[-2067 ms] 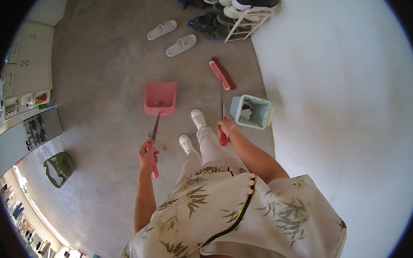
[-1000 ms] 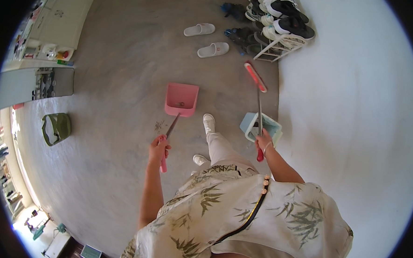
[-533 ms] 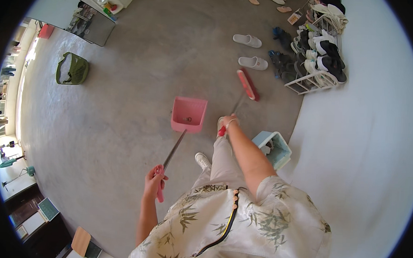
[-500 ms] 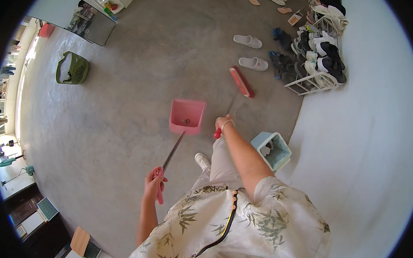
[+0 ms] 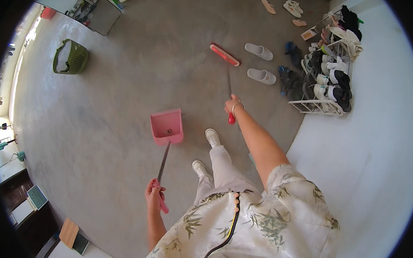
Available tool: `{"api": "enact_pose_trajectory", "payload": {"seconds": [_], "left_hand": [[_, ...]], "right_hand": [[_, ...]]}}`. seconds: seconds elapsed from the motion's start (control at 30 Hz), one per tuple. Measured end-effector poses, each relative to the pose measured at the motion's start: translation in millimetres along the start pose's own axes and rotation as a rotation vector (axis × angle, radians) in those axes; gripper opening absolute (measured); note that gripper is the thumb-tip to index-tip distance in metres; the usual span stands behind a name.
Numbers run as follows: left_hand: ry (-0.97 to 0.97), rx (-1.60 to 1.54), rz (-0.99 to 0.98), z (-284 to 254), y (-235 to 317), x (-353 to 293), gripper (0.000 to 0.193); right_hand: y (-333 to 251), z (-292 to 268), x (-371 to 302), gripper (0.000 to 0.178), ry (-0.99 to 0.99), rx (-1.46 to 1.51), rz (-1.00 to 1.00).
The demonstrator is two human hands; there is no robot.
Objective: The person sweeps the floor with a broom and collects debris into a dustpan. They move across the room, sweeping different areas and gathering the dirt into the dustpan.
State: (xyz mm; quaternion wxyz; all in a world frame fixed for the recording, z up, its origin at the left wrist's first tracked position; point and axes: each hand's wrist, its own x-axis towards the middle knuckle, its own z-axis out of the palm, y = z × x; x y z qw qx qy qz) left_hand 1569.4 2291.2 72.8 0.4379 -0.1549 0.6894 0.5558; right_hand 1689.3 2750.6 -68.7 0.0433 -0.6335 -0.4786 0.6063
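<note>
My left hand (image 5: 154,194) is closed round the pink handle of a long-handled dustpan (image 5: 159,122). Its pink pan rests on the grey floor ahead of my feet, with a small dark bit of litter inside. In my right hand (image 5: 234,105) is a broom (image 5: 224,54), gripped near the red end of its handle. The broom's red and white head lies farther off, left of a pair of white slippers (image 5: 261,76). Broom head and dustpan are well apart.
Along the right wall stands a white rack (image 5: 317,106) packed with shoes, with dark shoes beside it. A green basket (image 5: 71,57) sits at the far left, near a mirror-fronted cabinet (image 5: 98,18). A small chair (image 5: 69,232) is at the lower left.
My right hand and the broom have moved forward, the broom head shifting left of the slippers. The dustpan has moved left. My right foot has stepped forward, and my arm now mostly covers the pale bin.
</note>
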Motion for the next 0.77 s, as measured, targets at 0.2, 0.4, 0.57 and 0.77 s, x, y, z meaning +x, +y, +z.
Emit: {"api": "enact_pose_trajectory", "payload": {"seconds": [0.2, 0.4, 0.57, 0.77], "left_hand": [[0.059, -0.075, 0.009, 18, 15, 4, 0.027], [0.061, -0.108, 0.047, 11, 27, 13, 0.022], [0.009, -0.080, 0.063, 27, 41, 16, 0.017], [-0.080, -0.054, 0.099, 26, 35, 20, 0.019]], "right_hand": [[82, 33, 3, 0.052, -0.041, -0.533, -0.005], [102, -12, -134, 0.064, -0.262, -0.163, 0.234], [108, -89, -225, 0.060, -0.206, 0.040, 0.252], [186, -125, -250, 0.066, 0.024, 0.168, 0.330]]}}
